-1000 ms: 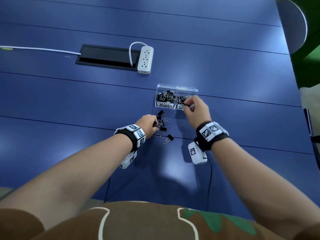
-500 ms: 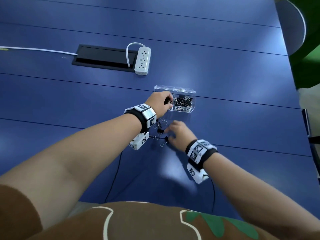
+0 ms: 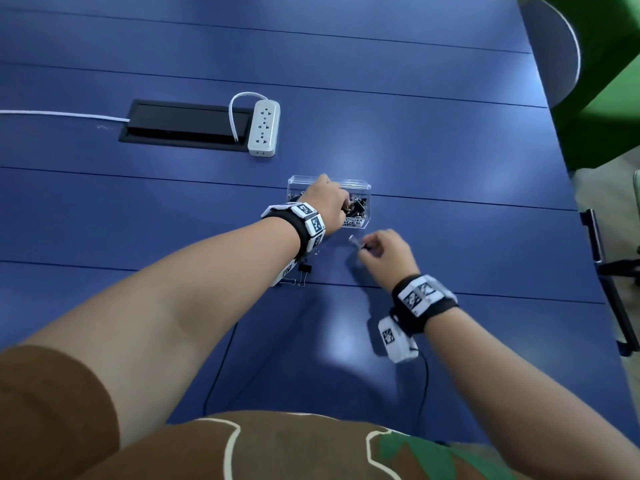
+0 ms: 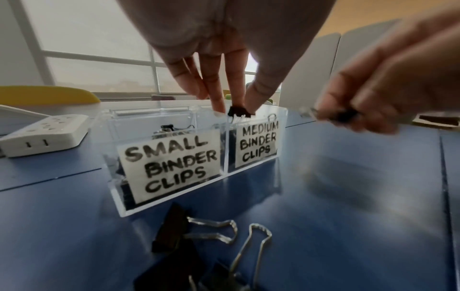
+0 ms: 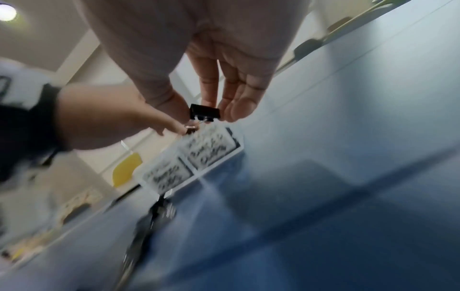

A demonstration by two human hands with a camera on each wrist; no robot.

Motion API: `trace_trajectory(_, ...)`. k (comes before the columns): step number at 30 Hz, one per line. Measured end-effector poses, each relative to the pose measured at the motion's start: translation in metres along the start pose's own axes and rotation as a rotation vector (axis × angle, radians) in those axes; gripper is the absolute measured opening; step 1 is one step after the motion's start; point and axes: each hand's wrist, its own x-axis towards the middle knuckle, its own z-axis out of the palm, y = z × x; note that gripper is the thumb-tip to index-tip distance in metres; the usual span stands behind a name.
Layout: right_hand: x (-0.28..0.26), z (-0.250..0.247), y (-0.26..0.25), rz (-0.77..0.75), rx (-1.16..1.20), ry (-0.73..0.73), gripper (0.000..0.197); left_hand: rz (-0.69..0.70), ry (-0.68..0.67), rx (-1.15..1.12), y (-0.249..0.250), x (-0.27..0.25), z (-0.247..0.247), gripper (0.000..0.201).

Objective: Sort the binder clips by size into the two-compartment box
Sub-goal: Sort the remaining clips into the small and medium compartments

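Observation:
A clear two-compartment box (image 3: 362,186) (image 4: 171,198) stands mid-table, labelled SMALL BINDER CLIPS on the left and MEDIUM BINDER CLIPS on the right; both sides hold black clips. My left hand (image 3: 332,206) (image 4: 235,111) hovers over the box and pinches a black binder clip (image 4: 239,113) near the divider, on the medium side. Just in front of the box's right end, my right hand (image 3: 377,247) (image 5: 206,118) pinches another black binder clip (image 5: 204,113) (image 4: 344,116) above the table. A few loose clips (image 3: 304,271) (image 4: 171,226) lie on the table under my left wrist.
A white power strip (image 3: 264,128) (image 4: 42,133) lies behind and left of the box, beside a black cable hatch (image 3: 183,126). The blue table's right edge (image 3: 554,140) borders a green chair. Thin black cables trail from both wrists toward me.
My right hand has lifted a clip off the loose pile and moved up and right toward the box. My left hand stayed over the box, shifting slightly right.

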Motion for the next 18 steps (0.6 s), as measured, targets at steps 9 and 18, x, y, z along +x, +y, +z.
trace_trajectory(9,0.068,-0.007,-0.031,-0.037,-0.178,-0.063,0.026,-0.136,0.136,-0.176,-0.031,-0.063,-0.001,0.025)
trace_trajectory(18,-0.002,0.063,-0.064,-0.317,-0.345,-0.460,0.035,-0.219,-0.098,-0.218,-0.076,-0.149,0.036,0.035)
